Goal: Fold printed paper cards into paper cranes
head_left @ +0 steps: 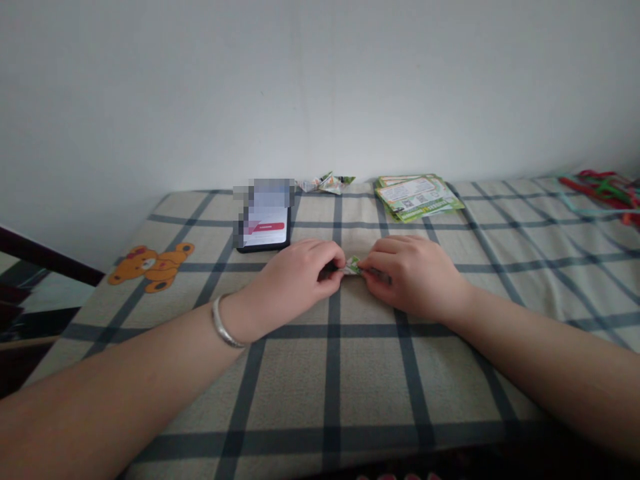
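Between my two hands is a small folded piece of printed paper [353, 265], white and green, low over the checked tablecloth. My left hand [305, 270], with a silver bangle at the wrist, pinches its left end between thumb and fingers. The right end is gripped by my right hand [413, 273] in the same way. Fingers cover much of the paper, so its full shape is hidden. Beyond my left hand lies a phone [265, 230] with its screen lit and partly blurred out.
Folded paper pieces [327, 183] lie against the wall [320, 87]. A stack of green and white leaflets [420, 197] rests right of them. Tangled red and green strips [605, 190] sit at the far right. A bear picture [153, 267] is on the checked tablecloth [290, 373] at left.
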The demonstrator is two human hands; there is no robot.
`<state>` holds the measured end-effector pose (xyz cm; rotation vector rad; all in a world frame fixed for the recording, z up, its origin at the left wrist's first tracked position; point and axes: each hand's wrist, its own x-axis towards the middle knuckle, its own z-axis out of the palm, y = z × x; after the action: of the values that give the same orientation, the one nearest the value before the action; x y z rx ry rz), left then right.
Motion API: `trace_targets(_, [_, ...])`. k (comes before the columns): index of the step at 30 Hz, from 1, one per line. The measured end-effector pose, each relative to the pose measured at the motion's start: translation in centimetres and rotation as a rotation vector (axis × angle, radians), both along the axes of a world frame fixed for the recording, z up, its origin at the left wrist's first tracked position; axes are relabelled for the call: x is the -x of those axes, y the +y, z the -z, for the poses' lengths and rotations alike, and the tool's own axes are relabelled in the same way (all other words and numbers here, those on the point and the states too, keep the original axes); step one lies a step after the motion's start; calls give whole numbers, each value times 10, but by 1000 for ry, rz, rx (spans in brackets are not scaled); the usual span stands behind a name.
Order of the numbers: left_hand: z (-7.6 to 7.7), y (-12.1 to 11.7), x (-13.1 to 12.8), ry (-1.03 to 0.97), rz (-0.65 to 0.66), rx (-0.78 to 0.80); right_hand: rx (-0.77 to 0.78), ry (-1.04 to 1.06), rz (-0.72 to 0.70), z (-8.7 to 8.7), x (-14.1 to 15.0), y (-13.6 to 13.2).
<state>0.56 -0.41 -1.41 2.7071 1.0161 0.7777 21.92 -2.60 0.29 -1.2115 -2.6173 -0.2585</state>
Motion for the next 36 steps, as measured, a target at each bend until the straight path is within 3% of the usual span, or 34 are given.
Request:
trace_targets(7, [-5, -2, -3, -118, -64, 146, 103, 136, 24, 0, 3, 0])
trace_targets(19, [-2, -1, -2, -237, -42, 260, 278, 331, 73, 0, 4, 2])
trace_targets(29, [1, 0, -4, -270, -36, 258, 165, 247, 111, -1, 11, -3])
trace_targets(36, [-1, -1, -4, -205, -24, 155, 133, 232, 143, 1, 12, -2])
